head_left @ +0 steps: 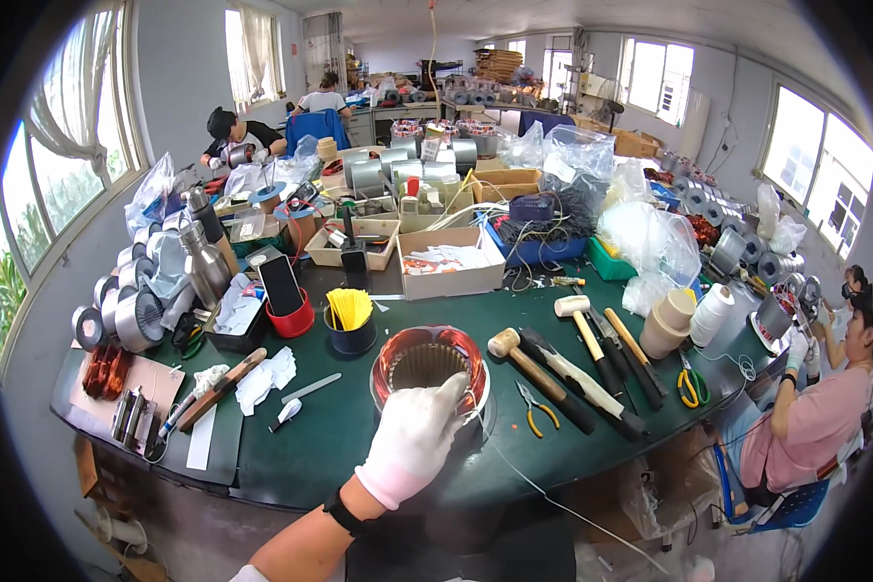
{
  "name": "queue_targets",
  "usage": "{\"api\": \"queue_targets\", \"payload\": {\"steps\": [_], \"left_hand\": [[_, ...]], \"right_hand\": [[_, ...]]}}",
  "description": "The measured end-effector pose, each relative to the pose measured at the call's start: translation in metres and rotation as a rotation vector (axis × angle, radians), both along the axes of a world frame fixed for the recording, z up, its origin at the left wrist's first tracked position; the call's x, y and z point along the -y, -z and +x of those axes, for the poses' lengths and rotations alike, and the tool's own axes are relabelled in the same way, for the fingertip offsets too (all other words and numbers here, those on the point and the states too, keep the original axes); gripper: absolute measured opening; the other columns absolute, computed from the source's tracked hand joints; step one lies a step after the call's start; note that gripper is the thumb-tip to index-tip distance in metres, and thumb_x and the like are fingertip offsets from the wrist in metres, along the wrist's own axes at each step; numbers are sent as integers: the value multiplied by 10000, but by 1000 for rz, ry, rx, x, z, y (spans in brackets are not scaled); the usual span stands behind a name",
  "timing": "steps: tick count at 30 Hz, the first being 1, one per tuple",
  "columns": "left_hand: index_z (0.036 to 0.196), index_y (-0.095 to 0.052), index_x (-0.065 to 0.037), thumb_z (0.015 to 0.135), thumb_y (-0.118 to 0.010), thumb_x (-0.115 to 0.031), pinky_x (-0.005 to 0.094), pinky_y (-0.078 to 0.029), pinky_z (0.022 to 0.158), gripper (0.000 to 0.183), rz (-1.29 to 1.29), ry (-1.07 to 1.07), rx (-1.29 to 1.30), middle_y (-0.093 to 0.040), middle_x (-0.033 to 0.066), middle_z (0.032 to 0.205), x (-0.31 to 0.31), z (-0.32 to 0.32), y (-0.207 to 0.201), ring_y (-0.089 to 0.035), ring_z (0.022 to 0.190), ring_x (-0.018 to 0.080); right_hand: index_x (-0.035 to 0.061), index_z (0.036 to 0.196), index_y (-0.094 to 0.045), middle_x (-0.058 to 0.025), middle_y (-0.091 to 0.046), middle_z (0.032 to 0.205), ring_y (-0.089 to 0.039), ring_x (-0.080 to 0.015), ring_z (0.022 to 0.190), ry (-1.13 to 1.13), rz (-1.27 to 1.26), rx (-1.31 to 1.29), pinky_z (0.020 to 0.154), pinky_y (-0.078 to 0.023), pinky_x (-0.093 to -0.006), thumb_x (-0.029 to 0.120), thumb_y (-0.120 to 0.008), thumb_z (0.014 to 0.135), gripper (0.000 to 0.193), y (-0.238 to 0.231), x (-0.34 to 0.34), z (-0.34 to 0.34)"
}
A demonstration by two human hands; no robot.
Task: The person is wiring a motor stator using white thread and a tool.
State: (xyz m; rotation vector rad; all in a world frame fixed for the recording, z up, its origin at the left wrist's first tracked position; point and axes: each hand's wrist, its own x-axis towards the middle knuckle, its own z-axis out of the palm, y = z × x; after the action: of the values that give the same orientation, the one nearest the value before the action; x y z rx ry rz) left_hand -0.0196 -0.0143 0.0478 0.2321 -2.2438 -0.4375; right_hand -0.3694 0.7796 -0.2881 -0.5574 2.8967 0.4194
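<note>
A motor stator (435, 354) with a ring of copper windings stands upright on the green workbench, its slotted bore facing up. My left hand (412, 436), in a white glove with a dark band at the wrist, lies over the stator's near rim. Its fingers are bent together at the right side of the winding and partly hidden. A thin white cord (543, 493) runs from the winding beside my fingertips down to the lower right, off the bench. My right hand is out of sight.
Right of the stator lie pliers (536, 411), a wooden mallet (538, 378), more hammers and scissors (693, 386). A cup of yellow strips (349, 320), a phone in a red holder (286, 303) and boxes stand beyond. A co-worker (815, 407) sits at right.
</note>
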Motion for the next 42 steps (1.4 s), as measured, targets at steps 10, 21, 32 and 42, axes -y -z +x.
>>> {"api": "queue_targets", "payload": {"steps": [10,21,32,42], "left_hand": [[1281,-724,-41,798,-808,1,454,-528,855,492,-45,22,91,-717,126,1017,21,35,-2,-680,953,361],[1298,-717,-47,791,-820,-34,441,-544,868,517,-133,49,59,-759,105,1101,36,50,3,-722,988,324],[1230,-697,-12,830,-857,-216,459,-527,694,477,136,42,333,-723,134,825,58,47,-15,-695,757,394],[1263,-665,-25,824,-826,-115,483,-528,817,475,61,171,237,-736,160,958,51,38,-15,-704,928,396]], "right_hand": [[-24,1236,-703,-191,-746,977,-748,-355,806,-926,-1329,238,718,-599,-406,76,-564,1042,259,-285,622,196],[-40,1139,-746,-122,-691,903,-625,-180,717,-1145,-1922,1058,701,-500,-299,242,-622,1111,309,-345,720,232],[-10,902,-538,-65,-489,610,-412,-162,559,-644,-1836,1193,551,-341,-347,332,-593,1125,412,-366,679,255],[-52,987,-673,-103,-702,685,-626,-143,564,-804,-1701,1020,555,-486,-286,112,-573,1041,199,-324,658,235]]}}
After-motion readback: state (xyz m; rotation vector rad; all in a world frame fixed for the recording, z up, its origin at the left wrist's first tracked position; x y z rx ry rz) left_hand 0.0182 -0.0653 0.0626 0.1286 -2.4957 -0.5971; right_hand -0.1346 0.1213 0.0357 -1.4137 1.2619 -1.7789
